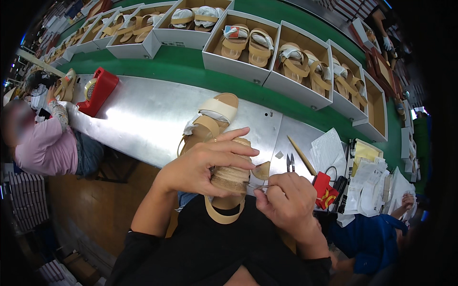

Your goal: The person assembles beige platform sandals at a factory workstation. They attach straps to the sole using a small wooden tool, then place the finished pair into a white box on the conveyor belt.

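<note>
My left hand (202, 164) grips a tan wedge sandal (231, 177) by its woven heel, held over my lap with its strap loop hanging down. My right hand (286, 200) pinches a small thin metal tool (260, 187) whose tip touches the sandal's side. A second matching sandal (212, 119) with a cream strap and paper stuffing lies on the metal table (143, 119) just beyond my hands.
Small snips (290, 163) and a wooden stick (301, 156) lie on the table to the right, beside papers (329, 150). A red tape dispenser (98, 90) stands at the left. Open boxes of sandals (241, 45) line the green conveyor (181, 64). People sit at both sides.
</note>
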`<state>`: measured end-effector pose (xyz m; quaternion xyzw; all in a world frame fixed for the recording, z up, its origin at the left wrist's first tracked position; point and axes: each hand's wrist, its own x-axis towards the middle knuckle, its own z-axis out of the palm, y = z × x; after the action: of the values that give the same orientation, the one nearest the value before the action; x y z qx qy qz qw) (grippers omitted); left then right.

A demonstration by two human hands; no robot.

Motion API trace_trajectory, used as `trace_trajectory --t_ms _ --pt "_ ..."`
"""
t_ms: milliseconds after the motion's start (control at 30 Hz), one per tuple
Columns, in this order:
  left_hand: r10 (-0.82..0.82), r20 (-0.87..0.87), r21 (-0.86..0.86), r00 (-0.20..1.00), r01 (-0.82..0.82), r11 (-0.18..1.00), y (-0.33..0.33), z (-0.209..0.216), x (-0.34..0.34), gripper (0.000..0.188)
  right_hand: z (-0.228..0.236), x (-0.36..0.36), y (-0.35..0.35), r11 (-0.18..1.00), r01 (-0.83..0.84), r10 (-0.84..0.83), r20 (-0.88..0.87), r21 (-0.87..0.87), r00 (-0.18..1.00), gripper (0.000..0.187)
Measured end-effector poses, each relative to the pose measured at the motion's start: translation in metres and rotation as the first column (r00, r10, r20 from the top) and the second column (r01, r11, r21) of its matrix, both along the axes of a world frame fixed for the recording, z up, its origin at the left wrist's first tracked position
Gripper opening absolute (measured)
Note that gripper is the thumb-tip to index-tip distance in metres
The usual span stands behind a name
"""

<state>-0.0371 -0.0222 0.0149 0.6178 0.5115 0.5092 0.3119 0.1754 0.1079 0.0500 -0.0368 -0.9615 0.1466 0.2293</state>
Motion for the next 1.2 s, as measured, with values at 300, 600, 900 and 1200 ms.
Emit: trace_trajectory --t_ms 300,600,900,1200 --pt "0.054 0.018 0.030 0.998 -0.055 0.998 -0.008 -0.007 -0.007 0.056 -0.029 -0.007 -0.013 0.986 0.057 -0.080 -0.147 -0.157 0.986 0.028" --pt "0.054 0.016 0.038 0.998 -0.055 0.998 -0.010 -0.008 -0.009 0.056 -0.026 -0.016 -0.013 0.998 0.053 -0.059 -0.165 -0.043 0.985 0.031" --pt "0.068 0.027 0.006 0.997 -0.069 0.998 -0.013 -0.005 -0.012 0.056 -0.041 -0.012 0.002 0.994 -0.048 0.041 -0.062 -0.101 0.997 0.028" --pt "0.090 0.057 0.000 0.994 -0.090 0.996 -0.023 -0.011 -0.021 0.058 -0.055 -0.026 -0.010 0.974 0.000 -0.051 -0.217 -0.227 0.975 0.029"
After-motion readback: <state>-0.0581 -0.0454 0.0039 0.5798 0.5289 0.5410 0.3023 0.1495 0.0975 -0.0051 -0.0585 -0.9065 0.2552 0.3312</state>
